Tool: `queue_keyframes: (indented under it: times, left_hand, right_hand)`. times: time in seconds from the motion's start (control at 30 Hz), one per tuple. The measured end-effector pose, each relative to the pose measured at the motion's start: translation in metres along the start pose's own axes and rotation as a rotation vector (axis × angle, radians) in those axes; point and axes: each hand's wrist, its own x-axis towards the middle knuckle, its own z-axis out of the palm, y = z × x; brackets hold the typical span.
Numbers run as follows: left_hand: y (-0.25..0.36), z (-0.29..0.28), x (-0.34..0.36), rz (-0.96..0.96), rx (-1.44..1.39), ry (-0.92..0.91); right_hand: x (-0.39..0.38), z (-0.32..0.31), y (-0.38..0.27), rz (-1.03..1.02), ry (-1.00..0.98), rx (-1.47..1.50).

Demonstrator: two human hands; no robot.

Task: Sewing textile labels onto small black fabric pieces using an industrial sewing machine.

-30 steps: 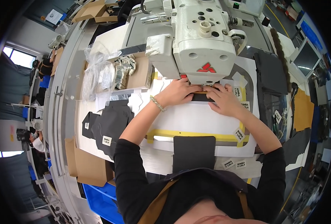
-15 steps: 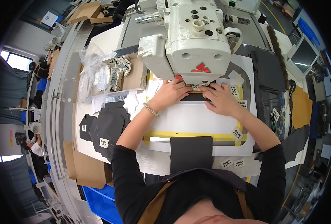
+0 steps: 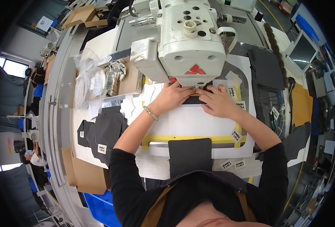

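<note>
Both hands have crept a little further in under the sewing machine (image 3: 190, 41) since the earlier frames, and the view has tipped slightly so the machine head sits higher in the frame. At upper centre, the left hand (image 3: 171, 99) and right hand (image 3: 217, 102) lie flat, fingers close together, pressing a small dark strip (image 3: 194, 100) of material against the white template (image 3: 192, 123) right beneath the needle area; neither hand grips anything, they only hold the piece down. The strip sits between the two sets of fingertips, touching both, at the top edge of the template's yellow-taped frame (image 3: 190, 140). The needle itself is hidden behind the machine's front, so I cannot tell how close the fingertips are to it, and that is the main risk: fingers this near the foot could be caught if the machine runs while they are guiding. Uneven pressure from the two hands could also let the strip skew or slide off its line, giving a crooked seam. A bracelet (image 3: 150, 112) on the left wrist might snag the template edge. Lower centre, a dark rectangular panel (image 3: 190, 156) rests on the template's near edge, close to the person's body, and could be nudged off. At left, dark cut pieces (image 3: 107, 130) and a plastic bag (image 3: 87, 81) lie well apart from the work.
</note>
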Motion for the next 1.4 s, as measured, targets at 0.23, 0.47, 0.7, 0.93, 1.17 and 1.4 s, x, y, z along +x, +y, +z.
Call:
queue_keyframes:
  times: [0.23, 0.47, 0.7, 0.93, 1.17, 1.4]
  left_hand:
    - [0.005, 0.004, -0.001, -0.031, 0.024, -0.021]
    - [0.002, -0.003, 0.007, -0.096, -0.019, -0.056]
    - [-0.026, 0.017, 0.005, -0.33, -0.366, -0.145]
    - [-0.015, 0.01, 0.007, -0.171, -0.164, -0.048]
    - [-0.033, 0.016, 0.007, -0.337, -0.441, -0.081]
    - [-0.019, -0.02, 0.006, -0.467, -0.408, -0.04]
  right_hand:
    - [0.0, -0.001, 0.001, -0.001, 0.027, -0.015]
    - [0.003, -0.003, 0.012, -0.145, 0.309, 0.03]
    - [0.02, -0.001, 0.024, -0.155, 0.473, 0.082]
    - [0.014, 0.0, 0.024, -0.145, 0.407, 0.106]
    - [0.018, -0.005, 0.021, -0.145, 0.399, 0.123]
    - [0.016, -0.005, 0.023, -0.136, 0.398, 0.153]
